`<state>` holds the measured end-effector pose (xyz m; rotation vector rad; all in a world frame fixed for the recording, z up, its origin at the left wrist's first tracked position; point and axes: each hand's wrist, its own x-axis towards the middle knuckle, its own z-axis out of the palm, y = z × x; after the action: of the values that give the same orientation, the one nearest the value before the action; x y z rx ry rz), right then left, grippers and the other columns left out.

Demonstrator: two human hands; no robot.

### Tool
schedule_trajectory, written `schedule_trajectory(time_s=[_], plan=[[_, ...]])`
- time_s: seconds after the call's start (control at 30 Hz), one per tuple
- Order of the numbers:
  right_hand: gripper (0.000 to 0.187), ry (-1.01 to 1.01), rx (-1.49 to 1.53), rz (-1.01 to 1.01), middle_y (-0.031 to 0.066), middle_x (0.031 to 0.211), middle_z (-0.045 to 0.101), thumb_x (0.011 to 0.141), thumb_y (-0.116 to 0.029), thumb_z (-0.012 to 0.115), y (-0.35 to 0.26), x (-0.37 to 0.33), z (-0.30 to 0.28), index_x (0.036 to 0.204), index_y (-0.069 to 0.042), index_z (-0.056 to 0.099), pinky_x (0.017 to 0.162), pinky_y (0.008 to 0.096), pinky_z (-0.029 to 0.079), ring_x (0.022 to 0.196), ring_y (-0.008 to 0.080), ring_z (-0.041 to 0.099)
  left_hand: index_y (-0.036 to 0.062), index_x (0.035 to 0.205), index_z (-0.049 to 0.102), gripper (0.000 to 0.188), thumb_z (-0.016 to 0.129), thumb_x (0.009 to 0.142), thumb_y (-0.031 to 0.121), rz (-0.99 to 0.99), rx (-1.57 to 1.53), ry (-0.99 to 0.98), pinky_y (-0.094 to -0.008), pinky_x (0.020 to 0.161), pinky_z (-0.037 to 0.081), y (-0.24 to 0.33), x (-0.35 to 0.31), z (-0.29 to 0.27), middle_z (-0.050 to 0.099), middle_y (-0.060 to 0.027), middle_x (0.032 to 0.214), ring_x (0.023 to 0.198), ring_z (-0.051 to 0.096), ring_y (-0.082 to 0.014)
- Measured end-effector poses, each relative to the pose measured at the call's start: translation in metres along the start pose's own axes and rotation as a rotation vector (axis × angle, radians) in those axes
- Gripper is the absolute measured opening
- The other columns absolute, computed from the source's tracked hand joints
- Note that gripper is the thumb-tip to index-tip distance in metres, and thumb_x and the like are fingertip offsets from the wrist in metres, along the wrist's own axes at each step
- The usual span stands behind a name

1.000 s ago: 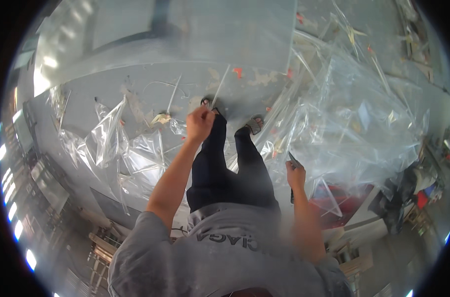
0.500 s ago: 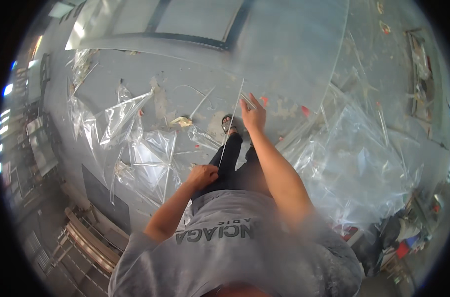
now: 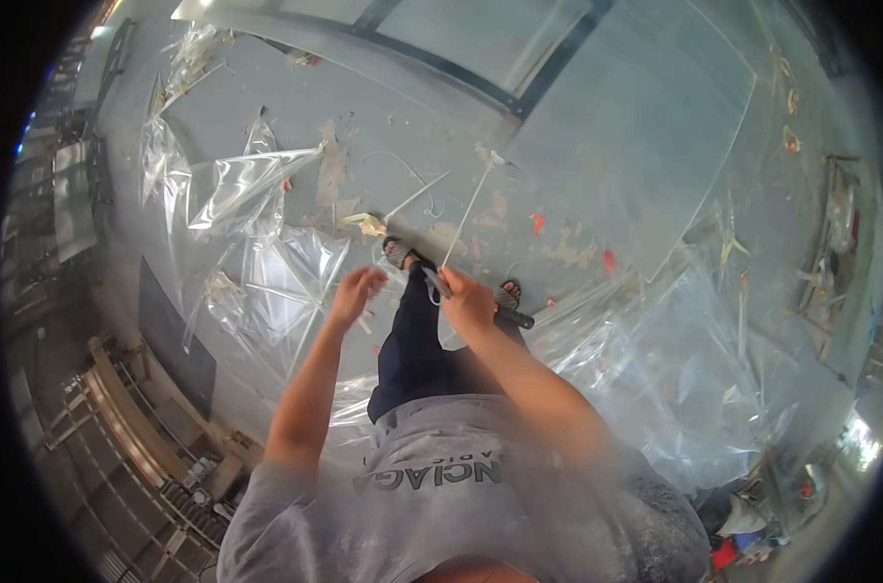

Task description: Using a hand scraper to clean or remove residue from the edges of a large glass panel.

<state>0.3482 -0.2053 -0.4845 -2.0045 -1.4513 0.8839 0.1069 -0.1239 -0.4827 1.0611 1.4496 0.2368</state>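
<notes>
My right hand [image 3: 468,299] is closed around a slim tool whose dark handle [image 3: 513,318] sticks out to the right. The tool's grey front end shows on the left of the fingers; its kind is unclear. A thin white strip [image 3: 466,219] runs from beside these fingers toward the far floor; whether the fingers also grip it is hidden. My left hand [image 3: 357,294] is raised to the left, apart from the tool, with its fingers curled. What they hold, if anything, does not show.
Crumpled clear plastic sheeting [image 3: 286,257] covers the floor at left, with more plastic sheeting [image 3: 675,360] at right. A large glass-like panel [image 3: 645,126] and dark frame [image 3: 519,102] lie ahead. A wooden rack [image 3: 135,428] stands at lower left. Floor scraps lie near my feet.
My right hand has come back toward my body, and the dark-handled tool now shows in it. My left hand has moved up and left, away from the strip, whose near end now lies by the right hand.
</notes>
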Motion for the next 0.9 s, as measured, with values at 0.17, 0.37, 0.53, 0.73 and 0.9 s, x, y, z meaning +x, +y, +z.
schedule_trajectory(time_s=[0.17,0.37,0.53,0.73,0.9], plan=[[0.022,-0.068,-0.160,-0.145,0.0094,0.082,0.069,0.083,-0.010,0.062,-0.004,-0.032,0.002,0.105,-0.012,0.060,0.059,0.0447,0.053,0.071,0.0319,0.069,0.0083,0.141,0.052,0.049,0.047,0.103,0.039,0.081,-0.126,-0.451,-0.0355,0.095,0.048,0.116,0.119,0.049,0.062,-0.0103,0.130,0.112,0.060,-0.0185],[0.024,-0.115,-0.309,-0.199,0.0095,0.077,0.066,0.083,-0.011,0.062,-0.054,-0.018,0.037,0.106,-0.008,0.057,0.056,0.0419,0.053,0.067,0.0285,0.069,0.0125,0.130,0.063,0.044,0.055,0.098,0.041,0.144,0.035,-0.429,-0.0400,0.088,0.052,0.162,0.175,0.119,0.067,-0.0150,0.122,0.106,0.066,-0.0307],[0.022,-0.169,-0.452,-0.094,0.0080,0.077,0.066,0.085,-0.013,0.062,-0.078,0.017,0.047,0.106,-0.009,0.058,0.057,0.0435,0.052,0.068,0.0289,0.067,0.0098,0.108,0.072,0.025,0.059,0.092,0.022,0.517,0.344,-0.275,-0.0419,0.086,0.053,0.141,0.171,0.085,0.070,-0.0195,0.102,0.098,0.067,-0.0373],[0.029,-0.127,-0.472,-0.103,0.0100,0.080,0.067,0.085,-0.016,0.063,-0.113,0.044,0.036,0.112,-0.008,0.060,0.058,0.0427,0.053,0.067,0.0309,0.068,0.0076,0.106,0.072,0.021,0.059,0.093,0.017,0.491,0.327,-0.170,-0.0394,0.080,0.053,0.066,0.191,-0.056,0.072,-0.0169,0.093,0.089,0.069,-0.0342],[0.030,-0.136,-0.352,0.101,0.0091,0.089,0.070,0.088,-0.020,0.064,-0.095,0.047,0.008,0.118,-0.015,0.064,0.065,0.0469,0.052,0.078,0.0341,0.068,0.0050,0.105,0.072,0.022,0.060,0.096,0.021,0.370,0.245,-0.234,-0.0337,0.066,0.049,0.066,0.162,-0.133,0.066,-0.0118,0.075,0.068,0.063,-0.0196]])
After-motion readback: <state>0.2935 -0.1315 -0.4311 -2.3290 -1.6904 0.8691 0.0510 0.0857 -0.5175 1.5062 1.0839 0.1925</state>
